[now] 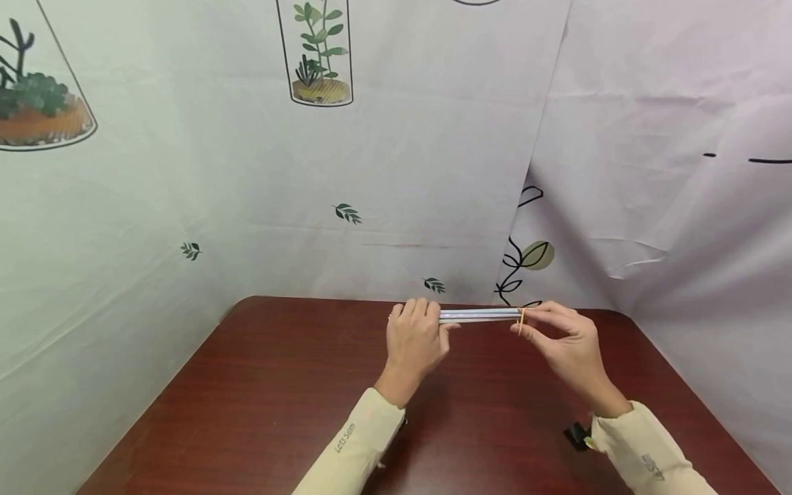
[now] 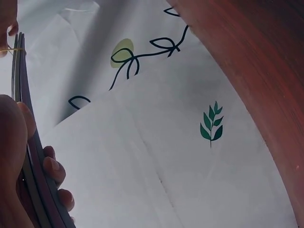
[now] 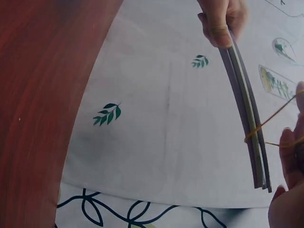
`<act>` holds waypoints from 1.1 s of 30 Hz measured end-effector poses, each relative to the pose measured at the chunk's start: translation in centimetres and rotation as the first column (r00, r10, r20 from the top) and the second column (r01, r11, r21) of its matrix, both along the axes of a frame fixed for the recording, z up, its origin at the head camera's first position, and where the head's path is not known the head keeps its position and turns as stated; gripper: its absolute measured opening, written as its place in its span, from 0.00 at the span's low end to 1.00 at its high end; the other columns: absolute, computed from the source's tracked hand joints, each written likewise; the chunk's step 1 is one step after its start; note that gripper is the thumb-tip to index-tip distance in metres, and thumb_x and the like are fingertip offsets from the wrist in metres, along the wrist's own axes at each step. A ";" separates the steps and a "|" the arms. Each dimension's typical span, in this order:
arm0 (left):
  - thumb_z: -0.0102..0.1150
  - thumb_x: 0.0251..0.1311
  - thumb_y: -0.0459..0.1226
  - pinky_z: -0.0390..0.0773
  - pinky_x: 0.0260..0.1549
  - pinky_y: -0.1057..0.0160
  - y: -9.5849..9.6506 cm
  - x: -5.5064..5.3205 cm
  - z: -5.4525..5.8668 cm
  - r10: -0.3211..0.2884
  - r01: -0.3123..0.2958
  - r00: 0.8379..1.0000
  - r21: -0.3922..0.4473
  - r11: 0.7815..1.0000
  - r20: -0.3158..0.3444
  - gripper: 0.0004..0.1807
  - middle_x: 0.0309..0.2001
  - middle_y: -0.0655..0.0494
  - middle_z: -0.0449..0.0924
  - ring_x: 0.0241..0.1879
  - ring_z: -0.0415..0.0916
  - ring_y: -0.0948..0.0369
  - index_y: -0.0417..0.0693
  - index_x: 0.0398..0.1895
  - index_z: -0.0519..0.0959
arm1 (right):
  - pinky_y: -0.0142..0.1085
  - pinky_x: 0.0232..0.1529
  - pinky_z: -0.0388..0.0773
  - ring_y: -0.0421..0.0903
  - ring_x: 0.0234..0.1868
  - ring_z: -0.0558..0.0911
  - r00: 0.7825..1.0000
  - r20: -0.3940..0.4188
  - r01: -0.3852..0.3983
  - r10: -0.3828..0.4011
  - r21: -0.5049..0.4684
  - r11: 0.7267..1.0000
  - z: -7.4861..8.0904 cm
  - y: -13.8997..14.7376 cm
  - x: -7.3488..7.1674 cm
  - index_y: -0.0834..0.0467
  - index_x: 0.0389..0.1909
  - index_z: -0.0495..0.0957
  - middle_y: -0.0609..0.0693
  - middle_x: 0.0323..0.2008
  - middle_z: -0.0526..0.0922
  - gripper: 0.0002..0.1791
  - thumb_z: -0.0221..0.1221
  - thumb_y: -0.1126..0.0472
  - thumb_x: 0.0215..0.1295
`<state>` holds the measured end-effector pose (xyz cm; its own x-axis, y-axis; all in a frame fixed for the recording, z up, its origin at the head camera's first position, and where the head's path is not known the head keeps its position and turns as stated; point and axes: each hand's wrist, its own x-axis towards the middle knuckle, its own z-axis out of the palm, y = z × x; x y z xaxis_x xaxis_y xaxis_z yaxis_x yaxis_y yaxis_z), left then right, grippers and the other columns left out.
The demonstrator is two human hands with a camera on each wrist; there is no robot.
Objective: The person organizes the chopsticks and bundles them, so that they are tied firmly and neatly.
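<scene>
Above the tabletop (image 1: 278,371), near its far edge, the left hand (image 1: 413,337) grips a bundle of thin strips (image 1: 479,315), their free ends pointing right. Near those ends a yellow band (image 1: 522,322) loops round the strips, drawn out taut by the right hand (image 1: 566,344), which holds it between thumb and fingers. Printed cloth (image 1: 247,172) hangs behind the far edge.
</scene>
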<state>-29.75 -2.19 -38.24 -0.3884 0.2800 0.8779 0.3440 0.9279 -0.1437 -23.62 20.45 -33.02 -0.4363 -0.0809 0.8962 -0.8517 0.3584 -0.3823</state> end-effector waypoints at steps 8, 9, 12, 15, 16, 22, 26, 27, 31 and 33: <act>0.55 0.60 0.58 0.72 0.31 0.58 0.1 0.3 0.3 0.023 -0.023 1.000 0.011 1.000 0.000 0.24 0.22 0.55 0.71 0.27 0.73 0.56 0.49 0.23 0.74 | 0.23 0.36 0.74 0.33 0.30 0.79 0.992 0.086 0.105 -0.093 -0.143 0.984 -2.6 0.9 -1.2 0.72 0.42 0.84 0.46 0.24 0.82 0.21 0.68 0.84 0.41; 0.56 0.59 0.58 0.72 0.31 0.58 0.1 0.3 0.4 0.024 -0.024 1.000 0.012 1.000 -0.001 0.23 0.22 0.55 0.71 0.27 0.73 0.56 0.49 0.22 0.74 | 0.23 0.35 0.74 0.33 0.29 0.78 0.989 0.111 0.111 -0.093 -0.162 0.980 -2.9 1.0 -1.3 0.71 0.44 0.84 0.45 0.23 0.81 0.22 0.68 0.84 0.43; 0.57 0.58 0.57 0.73 0.34 0.58 0.1 0.4 0.7 0.029 -0.029 1.000 0.010 1.000 0.002 0.23 0.22 0.56 0.71 0.28 0.73 0.57 0.49 0.22 0.73 | 0.22 0.28 0.73 0.32 0.25 0.78 0.979 0.188 0.126 -0.084 -0.226 0.966 -2.8 0.9 -1.2 0.70 0.49 0.82 0.45 0.21 0.80 0.24 0.67 0.83 0.47; 0.58 0.58 0.58 0.73 0.36 0.58 0.1 0.5 0.8 0.036 -0.036 0.999 0.002 0.999 0.005 0.23 0.22 0.56 0.71 0.28 0.73 0.57 0.49 0.22 0.73 | 0.22 0.23 0.71 0.33 0.20 0.75 0.967 0.246 0.139 -0.066 -0.294 0.945 -2.8 0.7 -1.3 0.70 0.52 0.81 0.45 0.20 0.77 0.25 0.67 0.82 0.49; 0.58 0.58 0.58 0.73 0.37 0.58 0.1 0.5 0.8 0.039 -0.039 0.999 0.000 0.999 0.006 0.23 0.22 0.56 0.71 0.28 0.73 0.57 0.49 0.22 0.72 | 0.22 0.21 0.70 0.33 0.19 0.74 0.962 0.264 0.154 -0.070 -0.310 0.938 -2.8 0.7 -1.3 0.69 0.52 0.81 0.45 0.20 0.76 0.26 0.67 0.81 0.49; 0.61 0.55 0.58 0.74 0.37 0.58 0.0 0.5 0.8 0.044 -0.044 0.999 -0.001 0.999 -0.016 0.23 0.22 0.56 0.72 0.29 0.74 0.57 0.49 0.22 0.73 | 0.25 0.15 0.68 0.34 0.14 0.70 0.933 0.344 0.227 -0.105 -0.335 0.914 -2.4 0.2 -0.9 0.62 0.58 0.80 0.46 0.23 0.72 0.29 0.69 0.76 0.51; 0.58 0.57 0.58 0.73 0.37 0.57 -0.1 0.4 0.8 0.043 -0.043 0.999 0.011 0.999 -0.030 0.23 0.22 0.56 0.70 0.28 0.73 0.57 0.49 0.21 0.72 | 0.26 0.13 0.68 0.34 0.16 0.71 0.922 0.387 0.191 -0.025 -0.397 0.898 -2.0 -0.3 -0.7 0.63 0.62 0.76 0.48 0.26 0.68 0.31 0.67 0.76 0.54; 0.57 0.58 0.57 0.73 0.37 0.57 -0.1 0.4 0.8 0.043 -0.042 0.998 0.015 0.999 -0.035 0.23 0.22 0.56 0.71 0.28 0.73 0.57 0.49 0.21 0.71 | 0.26 0.13 0.68 0.34 0.16 0.71 0.919 0.394 0.182 -0.003 -0.418 0.890 -1.9 -0.4 -0.7 0.64 0.62 0.75 0.48 0.27 0.68 0.31 0.66 0.76 0.55; 0.57 0.58 0.57 0.72 0.36 0.57 -0.1 0.4 0.8 0.036 -0.035 0.998 0.020 0.999 -0.053 0.23 0.22 0.56 0.71 0.27 0.72 0.57 0.49 0.21 0.72 | 0.28 0.10 0.67 0.36 0.15 0.69 0.905 0.421 0.174 0.057 -0.491 0.854 -1.6 -0.6 -0.6 0.65 0.62 0.75 0.50 0.28 0.66 0.29 0.65 0.76 0.56; 0.56 0.59 0.57 0.72 0.36 0.57 -0.1 0.4 0.9 0.034 -0.033 0.998 0.019 0.999 -0.053 0.23 0.21 0.56 0.71 0.27 0.72 0.58 0.49 0.21 0.72 | 0.28 0.09 0.66 0.36 0.15 0.68 0.893 0.443 0.184 0.082 -0.526 0.830 -1.4 -0.7 -0.6 0.65 0.61 0.75 0.49 0.29 0.66 0.28 0.65 0.75 0.57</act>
<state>-29.38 -2.31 -37.37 -0.3499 0.2516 0.9024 0.3050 0.9414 -0.1443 -24.23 19.74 -34.44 -0.7729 0.3909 0.4999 -0.5370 0.0167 -0.8434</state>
